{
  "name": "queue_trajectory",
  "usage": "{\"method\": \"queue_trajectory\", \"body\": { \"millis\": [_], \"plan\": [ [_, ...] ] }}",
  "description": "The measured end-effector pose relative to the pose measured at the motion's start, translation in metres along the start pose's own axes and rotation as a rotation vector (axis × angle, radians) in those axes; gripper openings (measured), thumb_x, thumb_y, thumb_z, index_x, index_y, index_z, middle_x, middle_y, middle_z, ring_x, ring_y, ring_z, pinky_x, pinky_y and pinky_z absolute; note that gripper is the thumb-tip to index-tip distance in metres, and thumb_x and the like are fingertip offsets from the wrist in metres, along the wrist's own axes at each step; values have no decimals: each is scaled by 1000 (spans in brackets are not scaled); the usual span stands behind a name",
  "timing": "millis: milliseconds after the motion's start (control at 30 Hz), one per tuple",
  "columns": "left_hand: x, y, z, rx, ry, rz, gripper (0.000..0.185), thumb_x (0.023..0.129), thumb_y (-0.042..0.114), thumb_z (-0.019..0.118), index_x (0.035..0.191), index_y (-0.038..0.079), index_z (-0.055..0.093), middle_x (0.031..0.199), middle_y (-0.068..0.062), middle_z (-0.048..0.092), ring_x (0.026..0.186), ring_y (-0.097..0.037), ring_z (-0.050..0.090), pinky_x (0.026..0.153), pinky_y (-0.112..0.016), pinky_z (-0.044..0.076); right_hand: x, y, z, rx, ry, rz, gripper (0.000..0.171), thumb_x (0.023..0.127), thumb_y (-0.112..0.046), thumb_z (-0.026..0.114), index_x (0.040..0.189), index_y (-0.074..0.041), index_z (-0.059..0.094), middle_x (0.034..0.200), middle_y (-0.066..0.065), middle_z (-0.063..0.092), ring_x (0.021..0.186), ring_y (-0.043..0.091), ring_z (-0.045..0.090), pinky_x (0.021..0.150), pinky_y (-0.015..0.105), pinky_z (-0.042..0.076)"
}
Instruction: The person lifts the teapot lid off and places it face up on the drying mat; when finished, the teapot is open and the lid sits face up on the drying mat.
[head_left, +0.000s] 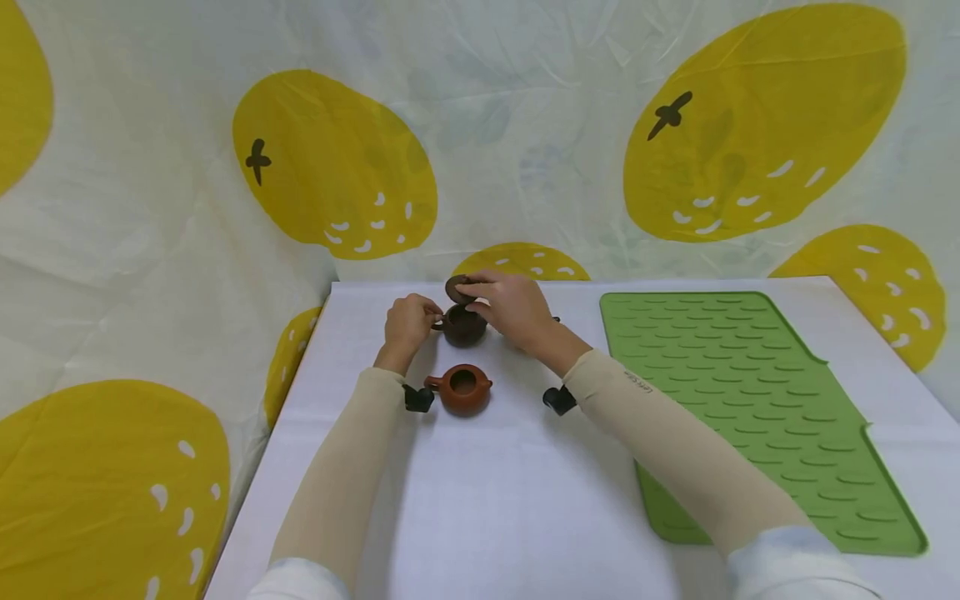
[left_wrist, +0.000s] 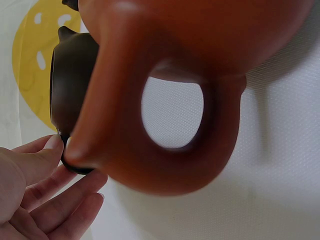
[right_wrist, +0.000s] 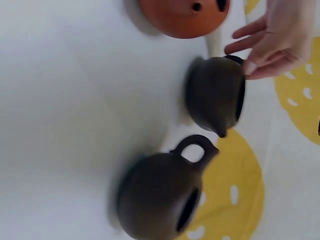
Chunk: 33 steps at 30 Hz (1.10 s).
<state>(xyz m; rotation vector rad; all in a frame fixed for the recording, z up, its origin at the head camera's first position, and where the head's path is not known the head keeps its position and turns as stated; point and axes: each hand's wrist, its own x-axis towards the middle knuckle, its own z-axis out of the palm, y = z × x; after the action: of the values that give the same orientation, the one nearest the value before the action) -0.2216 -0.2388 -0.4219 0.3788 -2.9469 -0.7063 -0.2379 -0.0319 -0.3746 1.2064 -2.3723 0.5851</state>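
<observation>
Toward the back of the table, a dark brown teapot [head_left: 465, 327] stands with its top uncovered. At its left side my left hand [head_left: 407, 325] pinches the handle between thumb and fingers, as the left wrist view shows closely. My right hand [head_left: 513, 308] holds a dark round lid [head_left: 457, 288], tilted above the pot's opening. An orange-brown teapot [head_left: 465, 392] without a lid sits nearer to me, its looped handle filling much of the left wrist view. A second dark teapot [right_wrist: 160, 195] stands to the right, mostly hidden behind my right hand in the head view.
A green ridged mat [head_left: 735, 392] covers the right part of the white-clothed table [head_left: 517, 500]. Behind the table hangs a white cloth with yellow fruit prints [head_left: 337, 167]. Small black cameras [head_left: 418, 398] jut from both wrists, the left one close beside the orange-brown teapot.
</observation>
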Motion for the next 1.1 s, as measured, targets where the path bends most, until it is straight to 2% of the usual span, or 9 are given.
{"method": "queue_trajectory", "body": {
  "millis": [233, 467, 700, 867, 1100],
  "plan": [
    [0, -1, 0, -12, 3, -5, 12, 94, 16, 73, 101, 13, 82, 102, -5, 81, 100, -27, 73, 85, -43, 58, -5, 4, -25, 34, 95, -31, 34, 86, -23, 82, 120, -19, 78, 120, 6, 77, 95, 26, 77, 72, 37, 60],
    [-1, -2, 2, -34, -3, -14, 13, 95, 15, 72, 102, 13, 82, 102, -6, 80, 96, -25, 73, 82, -41, 58, -19, 12, -54, 7, 149, -75, 35, 84, -24, 84, 118, -18, 79, 117, 7, 78, 97, 26, 77, 72, 38, 61],
    [-1, -2, 3, -34, 3, 2, 13, 94, 15, 73, 102, 13, 82, 101, -6, 81, 95, -26, 73, 81, -41, 57, -54, 31, -82, -8, 169, -75, 35, 81, -21, 87, 115, -17, 80, 113, 9, 79, 88, 27, 78, 59, 38, 57],
    [-1, -2, 2, -25, 14, 26, 13, 94, 15, 73, 102, 13, 82, 101, -6, 81, 96, -26, 74, 83, -42, 58, -84, 52, -92, -28, 181, -54, 34, 77, -18, 88, 110, -14, 81, 106, 12, 79, 85, 29, 78, 59, 40, 57],
    [-1, -3, 5, -28, 0, 17, 13, 95, 15, 72, 103, 12, 82, 100, -8, 80, 94, -26, 73, 82, -41, 58, -121, 74, -98, -45, 139, -27, 37, 75, -12, 88, 112, -11, 80, 104, 15, 79, 79, 31, 77, 57, 41, 56]
  ]
}}
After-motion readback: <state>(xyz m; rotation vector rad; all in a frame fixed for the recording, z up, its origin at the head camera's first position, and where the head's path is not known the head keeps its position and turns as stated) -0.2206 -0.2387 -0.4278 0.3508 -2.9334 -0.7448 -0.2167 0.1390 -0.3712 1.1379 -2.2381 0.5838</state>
